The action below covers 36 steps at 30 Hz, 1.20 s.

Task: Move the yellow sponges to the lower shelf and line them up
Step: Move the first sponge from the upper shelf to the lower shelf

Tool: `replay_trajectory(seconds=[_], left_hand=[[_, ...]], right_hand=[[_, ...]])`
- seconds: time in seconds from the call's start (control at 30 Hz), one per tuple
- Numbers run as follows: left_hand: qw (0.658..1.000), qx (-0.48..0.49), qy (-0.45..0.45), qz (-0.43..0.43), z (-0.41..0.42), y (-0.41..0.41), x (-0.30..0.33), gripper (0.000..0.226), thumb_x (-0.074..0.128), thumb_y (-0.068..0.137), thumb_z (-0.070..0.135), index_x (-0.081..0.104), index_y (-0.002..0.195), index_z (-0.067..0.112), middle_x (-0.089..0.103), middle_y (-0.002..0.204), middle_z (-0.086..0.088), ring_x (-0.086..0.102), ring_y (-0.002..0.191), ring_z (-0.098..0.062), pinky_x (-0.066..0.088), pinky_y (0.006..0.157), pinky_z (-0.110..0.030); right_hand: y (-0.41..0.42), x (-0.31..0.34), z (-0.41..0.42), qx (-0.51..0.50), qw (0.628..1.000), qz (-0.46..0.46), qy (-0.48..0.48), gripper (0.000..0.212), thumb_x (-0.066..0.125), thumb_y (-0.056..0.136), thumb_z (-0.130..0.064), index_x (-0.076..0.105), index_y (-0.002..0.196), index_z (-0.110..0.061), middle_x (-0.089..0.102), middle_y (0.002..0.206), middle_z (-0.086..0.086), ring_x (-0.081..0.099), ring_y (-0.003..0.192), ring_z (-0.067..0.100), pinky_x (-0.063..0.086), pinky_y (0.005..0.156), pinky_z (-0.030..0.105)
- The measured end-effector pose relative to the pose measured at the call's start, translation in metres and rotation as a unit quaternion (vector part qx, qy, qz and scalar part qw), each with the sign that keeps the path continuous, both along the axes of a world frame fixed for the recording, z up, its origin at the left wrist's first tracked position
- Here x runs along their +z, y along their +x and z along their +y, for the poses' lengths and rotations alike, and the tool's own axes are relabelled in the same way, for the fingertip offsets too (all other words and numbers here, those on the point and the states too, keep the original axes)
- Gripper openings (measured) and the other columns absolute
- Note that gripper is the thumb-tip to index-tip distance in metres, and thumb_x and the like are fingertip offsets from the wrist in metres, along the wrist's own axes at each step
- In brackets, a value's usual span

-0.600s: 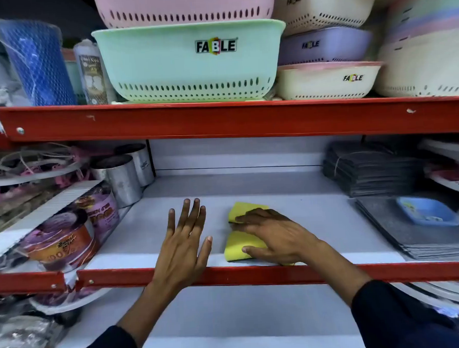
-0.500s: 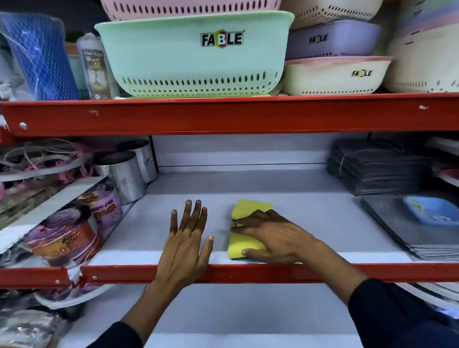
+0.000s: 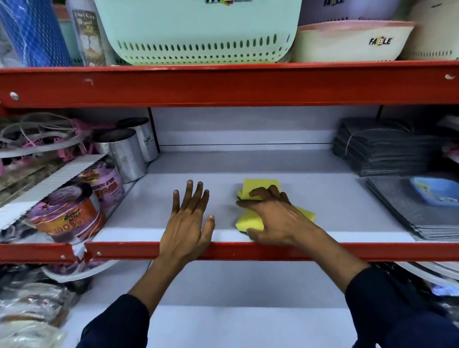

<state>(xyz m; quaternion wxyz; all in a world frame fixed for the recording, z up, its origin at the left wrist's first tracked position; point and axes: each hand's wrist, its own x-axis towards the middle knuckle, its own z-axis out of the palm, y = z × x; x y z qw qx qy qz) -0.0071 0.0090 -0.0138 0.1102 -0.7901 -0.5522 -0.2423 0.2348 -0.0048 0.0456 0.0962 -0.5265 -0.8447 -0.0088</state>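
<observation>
Even, bright light; white shelf (image 3: 275,158) glares softly; wide-angle bending and motion blur at edges.

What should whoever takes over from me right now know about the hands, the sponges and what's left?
Left hand: open, flat, palm down on the middle shelf near its front edge, holding nothing.
Right hand: spread over the yellow sponges, fingers pressing on them; not clearly lifted.
Sponges: at least two, overlapping, on the middle shelf right of the left hand, one partly hidden under the hand.
Lower shelf: white surface below, no sponges visible on it.
Done: nothing moved down yet.
Left: pick up the sponges, carry them to the lower shelf, set them in a row.
</observation>
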Motion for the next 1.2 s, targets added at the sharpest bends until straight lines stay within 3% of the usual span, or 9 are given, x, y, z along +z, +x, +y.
replay_trajectory(seconds=[0.1,0.3,0.57,0.7,0.87,1.07,1.2], left_hand=[[1.0,-0.002,-0.001,-0.011,-0.001,0.0,0.0,0.071,0.022,0.096,0.047,0.025,0.158,0.013,0.01,0.17,-0.003,-0.01,0.159,-0.018,-0.011,0.129,-0.044],[1.0,-0.003,-0.009,-0.023,-0.001,0.001,0.001,0.073,0.022,0.095,0.047,0.03,0.156,0.009,0.018,0.169,-0.007,-0.005,0.16,-0.022,-0.001,0.13,-0.051],[0.999,-0.003,-0.013,-0.03,-0.001,0.001,0.001,0.072,0.022,0.095,0.045,0.034,0.154,0.007,0.021,0.169,-0.01,-0.001,0.16,-0.024,-0.004,0.13,-0.05],[0.999,0.0,-0.015,-0.038,-0.002,0.003,0.001,0.072,0.023,0.094,0.045,0.034,0.154,0.006,0.022,0.168,-0.011,0.0,0.16,-0.025,-0.004,0.13,-0.051],[0.999,0.008,-0.025,-0.045,-0.002,0.002,0.0,0.074,0.022,0.093,0.046,0.032,0.155,0.007,0.02,0.169,-0.01,-0.004,0.16,-0.023,-0.006,0.13,-0.05],[0.998,0.018,-0.036,-0.057,0.001,0.003,0.001,0.078,0.023,0.089,0.049,0.033,0.155,0.008,0.02,0.169,-0.009,-0.004,0.16,-0.022,-0.006,0.13,-0.052],[0.997,0.026,-0.041,-0.052,0.003,0.002,0.001,0.08,0.023,0.087,0.051,0.034,0.155,0.009,0.021,0.169,-0.01,-0.003,0.16,-0.023,-0.003,0.129,-0.056]], right_hand=[[0.001,0.004,-0.01,-0.016,0.999,0.028,0.029,0.064,0.063,0.083,-0.044,0.047,0.144,-0.038,0.041,0.148,0.003,0.034,0.131,0.031,0.038,0.108,0.045],[-0.003,0.0,-0.046,-0.009,0.978,0.12,0.171,0.05,0.06,0.084,-0.047,0.056,0.134,-0.042,0.048,0.134,-0.001,0.042,0.119,0.024,0.044,0.092,0.041],[-0.011,-0.101,-0.087,0.122,0.942,0.136,0.282,0.048,0.061,0.093,-0.037,0.054,0.14,-0.036,0.054,0.127,0.005,0.052,0.104,0.03,0.04,0.083,0.04],[-0.018,-0.173,-0.095,0.147,0.957,0.111,0.224,0.048,0.061,0.092,-0.036,0.054,0.14,-0.034,0.057,0.124,0.007,0.054,0.105,0.031,0.041,0.082,0.04],[-0.054,-0.241,-0.095,0.011,0.996,0.088,0.023,0.051,0.054,0.092,-0.041,0.046,0.143,-0.036,0.052,0.13,0.006,0.052,0.105,0.03,0.04,0.081,0.041],[-0.093,-0.295,-0.094,-0.137,0.984,0.043,-0.11,0.053,0.06,0.086,-0.039,0.051,0.137,-0.03,0.053,0.129,0.011,0.054,0.113,0.034,0.047,0.085,0.05],[-0.098,-0.317,-0.094,-0.176,0.97,0.06,-0.159,0.061,0.055,0.093,-0.046,0.036,0.149,-0.031,0.04,0.145,0.013,0.04,0.13,0.035,0.041,0.099,0.05]])
